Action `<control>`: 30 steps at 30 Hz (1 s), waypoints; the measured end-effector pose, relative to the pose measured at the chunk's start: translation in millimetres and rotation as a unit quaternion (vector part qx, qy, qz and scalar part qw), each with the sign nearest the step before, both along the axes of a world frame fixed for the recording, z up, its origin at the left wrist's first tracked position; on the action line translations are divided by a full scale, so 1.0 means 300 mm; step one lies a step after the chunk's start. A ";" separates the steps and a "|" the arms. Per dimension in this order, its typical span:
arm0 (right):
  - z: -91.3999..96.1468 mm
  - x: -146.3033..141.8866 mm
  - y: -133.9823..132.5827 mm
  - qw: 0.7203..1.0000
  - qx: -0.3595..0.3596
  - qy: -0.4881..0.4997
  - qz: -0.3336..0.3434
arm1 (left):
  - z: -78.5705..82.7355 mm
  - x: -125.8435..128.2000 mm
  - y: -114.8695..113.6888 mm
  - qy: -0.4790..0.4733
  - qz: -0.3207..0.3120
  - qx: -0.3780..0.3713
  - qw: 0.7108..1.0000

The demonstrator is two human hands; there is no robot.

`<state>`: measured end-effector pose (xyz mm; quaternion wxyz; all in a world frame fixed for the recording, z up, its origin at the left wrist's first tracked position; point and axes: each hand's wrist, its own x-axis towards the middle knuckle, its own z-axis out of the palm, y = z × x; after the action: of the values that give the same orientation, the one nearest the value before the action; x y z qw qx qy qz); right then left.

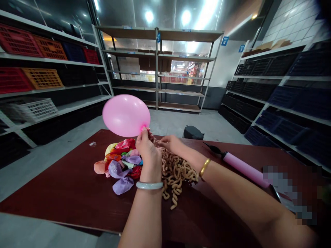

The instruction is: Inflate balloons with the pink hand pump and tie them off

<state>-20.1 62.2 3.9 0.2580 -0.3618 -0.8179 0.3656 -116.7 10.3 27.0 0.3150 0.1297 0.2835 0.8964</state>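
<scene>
Jutting upward and leftward, inflated pink balloon (126, 115), pinched in left hand (148, 148)

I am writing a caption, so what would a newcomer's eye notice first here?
The inflated pink balloon draws the eye first, held at its neck by the left hand. On the table lie a heap of limp, colourful balloons and, to its right, a tangle of brown, curly strands.

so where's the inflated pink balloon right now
In the head view, the inflated pink balloon is left of centre, pinched at its lower right by the left hand, appearing above the pile of limp balloons on the table.
</scene>
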 end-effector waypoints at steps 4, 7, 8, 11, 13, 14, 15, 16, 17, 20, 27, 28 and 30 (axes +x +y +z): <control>0.077 0.134 0.030 0.989 -0.063 0.126 -0.033 | -0.006 0.009 0.010 -0.007 -0.009 0.002 1.000; 0.124 0.233 0.035 0.970 -0.093 0.222 -0.025 | -0.013 0.037 0.017 0.005 -0.041 -0.005 0.999; 0.133 0.263 0.034 0.957 -0.123 0.262 -0.011 | -0.015 0.048 0.019 0.009 -0.057 -0.007 0.998; 0.141 0.340 0.029 0.897 -0.235 0.372 0.038 | -0.017 0.080 0.019 0.017 -0.104 -0.012 0.994; 0.144 0.382 0.030 0.879 -0.254 0.400 0.042 | -0.018 0.095 0.018 0.030 -0.122 -0.016 0.992; 0.149 0.401 0.031 0.880 -0.242 0.407 0.037 | -0.018 0.101 0.018 0.037 -0.127 -0.018 0.991; 0.158 0.417 0.033 0.883 -0.220 0.413 0.032 | -0.019 0.107 0.018 0.042 -0.131 -0.021 0.990; 0.171 0.431 0.034 0.888 -0.191 0.418 0.030 | -0.019 0.113 0.018 0.046 -0.137 -0.026 0.989; 0.189 0.443 0.034 0.893 -0.157 0.420 0.031 | -0.020 0.120 0.018 0.050 -0.144 -0.033 0.988; 0.249 0.460 0.019 0.926 -0.032 0.373 0.053 | -0.024 0.146 0.016 0.074 -0.184 -0.048 0.979; 0.255 0.412 -0.058 0.954 0.291 -0.034 0.068 | -0.032 0.219 0.000 0.158 -0.273 -0.079 0.946; 0.243 0.404 -0.064 0.941 0.323 -0.078 0.057 | -0.035 0.227 -0.001 0.163 -0.281 -0.090 0.941; 0.221 0.389 -0.076 0.912 0.382 -0.149 0.023 | -0.043 0.242 0.000 0.176 -0.289 -0.116 0.934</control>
<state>96.7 39.3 70.2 0.2435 -0.2671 -0.9320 -0.0267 -44.2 10.2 14.1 0.5183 0.3242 0.3865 0.6905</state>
